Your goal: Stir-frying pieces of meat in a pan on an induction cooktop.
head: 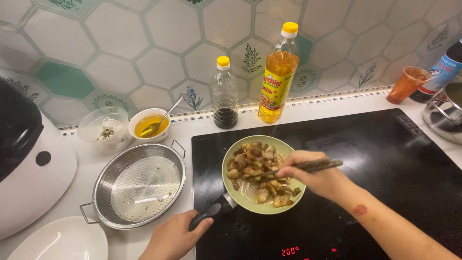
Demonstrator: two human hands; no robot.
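L hand (175, 236) closed round pan handle (211, 211); green pan (231, 190) w/ browned pieces (257, 171) sits just ahead of it on hob (385, 159). R hand (313, 175) pinches 2 chopsticks (315, 165), tips in food. Best: keep handle steady, turn pieces from below.

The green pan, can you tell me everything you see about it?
The pan is small, round and pale green, with a dark handle pointing toward the person. It sits flat on the black cooktop, full of browned food chunks. The left hand grips the handle; the right hand dips dark chopsticks into the food.
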